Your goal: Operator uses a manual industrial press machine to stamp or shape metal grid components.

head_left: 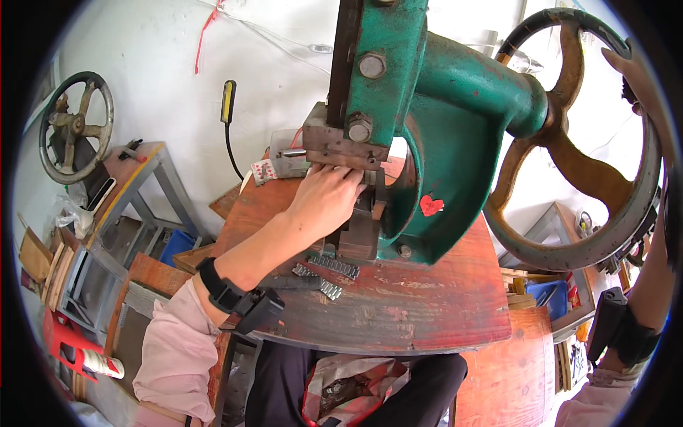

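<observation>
1. The press [459, 160] is painted green.
2. The large wheel [590, 167] is toned brown and grey.
3. The table [405, 302] is streaked red and grey.
4. The sleeves [178, 352] are tinted pink.
5. The bag [345, 366] is patterned red and white.

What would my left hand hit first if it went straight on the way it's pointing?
Your left hand would probably meet the brown metal block on the green press first; in the picture it reaches the block's lower edge, though depth there is unclear.
</observation>
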### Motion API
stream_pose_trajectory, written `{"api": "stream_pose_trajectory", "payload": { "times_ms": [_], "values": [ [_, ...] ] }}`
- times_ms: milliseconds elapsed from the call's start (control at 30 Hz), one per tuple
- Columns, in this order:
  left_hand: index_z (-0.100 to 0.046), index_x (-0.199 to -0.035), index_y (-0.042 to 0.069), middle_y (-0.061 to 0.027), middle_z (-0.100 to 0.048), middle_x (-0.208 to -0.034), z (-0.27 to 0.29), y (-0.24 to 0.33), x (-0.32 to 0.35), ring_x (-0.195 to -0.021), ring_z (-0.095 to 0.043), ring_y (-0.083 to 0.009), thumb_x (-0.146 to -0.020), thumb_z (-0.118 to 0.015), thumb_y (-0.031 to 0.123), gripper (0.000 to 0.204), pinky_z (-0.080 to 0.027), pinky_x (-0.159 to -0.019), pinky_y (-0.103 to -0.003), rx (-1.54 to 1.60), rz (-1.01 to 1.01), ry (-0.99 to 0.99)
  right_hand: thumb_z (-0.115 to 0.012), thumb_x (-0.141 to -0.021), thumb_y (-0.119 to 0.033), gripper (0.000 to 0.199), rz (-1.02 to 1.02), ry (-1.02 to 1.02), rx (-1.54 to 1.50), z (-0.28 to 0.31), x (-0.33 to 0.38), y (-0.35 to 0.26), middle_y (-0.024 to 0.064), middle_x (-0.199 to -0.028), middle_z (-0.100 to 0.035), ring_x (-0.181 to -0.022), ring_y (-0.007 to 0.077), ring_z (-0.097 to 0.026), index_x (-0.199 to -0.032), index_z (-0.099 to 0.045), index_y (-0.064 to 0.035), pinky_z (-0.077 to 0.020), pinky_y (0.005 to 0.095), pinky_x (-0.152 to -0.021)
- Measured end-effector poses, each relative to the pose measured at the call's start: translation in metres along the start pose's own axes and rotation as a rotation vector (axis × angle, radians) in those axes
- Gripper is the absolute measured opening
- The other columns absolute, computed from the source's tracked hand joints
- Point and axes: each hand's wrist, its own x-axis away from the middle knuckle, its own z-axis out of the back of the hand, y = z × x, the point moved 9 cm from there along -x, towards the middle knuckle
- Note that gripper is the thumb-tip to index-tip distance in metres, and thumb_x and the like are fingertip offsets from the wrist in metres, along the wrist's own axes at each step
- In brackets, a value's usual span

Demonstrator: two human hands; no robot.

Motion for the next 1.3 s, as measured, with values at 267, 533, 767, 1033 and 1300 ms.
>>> {"api": "stream_pose_trajectory", "payload": {
  "times_ms": [267, 533, 767, 1033, 1300],
  "values": [
    [-0.052, -0.117, -0.008, -0.0171, -0.056, -0.098, 0.047, 0.023, 0.070, -0.092, -0.054, -0.0325, -0.089, -0.055, 0.019, 0.038, -0.043, -0.083, -0.040, 0.133, 0.148, 0.045, -0.055, -0.088, -0.043, 0.056, 0.200, 0.271, 0.007, -0.016, -0.060, 0.029, 0.0123, -0.070, -0.055, -0.053, 0.0194, -0.057, -0.121, -0.047, 0.0009, -0.0468, 0.0332, -0.045],
    [-0.049, -0.120, -0.003, -0.0172, -0.060, -0.109, 0.021, 0.056, 0.233, -0.093, -0.060, -0.0304, -0.096, -0.043, 0.026, 0.038, -0.051, -0.069, -0.036, 2.602, 0.981, -0.084, -0.069, -0.075, -0.010, 0.037, 0.616, 0.680, -0.399, -0.056, 0.221, -0.004, 0.0177, -0.117, -0.050, -0.113, 0.0371, -0.045, -0.109, -0.057, -0.0023, -0.0330, 0.0487, -0.097],
    [-0.047, -0.124, -0.004, -0.0176, -0.058, -0.115, 0.011, 0.086, 0.270, -0.094, -0.059, -0.0288, -0.098, -0.037, 0.025, 0.040, -0.048, -0.069, -0.035, 2.499, 1.013, -0.181, -0.064, -0.083, -0.028, 0.045, 0.301, -0.384, -0.438, -0.263, 0.343, -0.026, 0.0281, -0.117, -0.047, -0.115, 0.0418, -0.040, -0.111, -0.053, 0.0057, -0.0356, 0.0500, -0.096],
    [-0.047, -0.125, -0.003, -0.0209, -0.057, -0.117, -0.074, 0.134, 0.319, -0.094, -0.058, -0.0330, -0.096, -0.038, 0.025, 0.041, -0.047, -0.066, -0.037, 2.759, 1.332, -0.343, -0.064, -0.082, -0.032, 0.045, 0.338, -0.275, -0.534, -0.261, 0.344, -0.023, 0.0263, -0.112, -0.051, -0.112, 0.0411, -0.043, -0.106, -0.057, 0.0055, -0.0368, 0.0467, -0.096],
    [-0.051, -0.114, 0.003, -0.0120, -0.058, -0.107, -0.181, 0.182, 0.443, -0.093, -0.057, -0.0268, -0.092, -0.054, 0.024, 0.031, -0.048, -0.078, -0.040, 2.001, 2.143, -0.601, -0.065, -0.081, -0.032, 0.046, 0.338, -0.226, -0.556, -0.260, 0.345, -0.020, 0.0251, -0.112, -0.052, -0.109, 0.0404, -0.046, -0.108, -0.056, 0.0047, -0.0380, 0.0463, -0.094]
  ]
}}
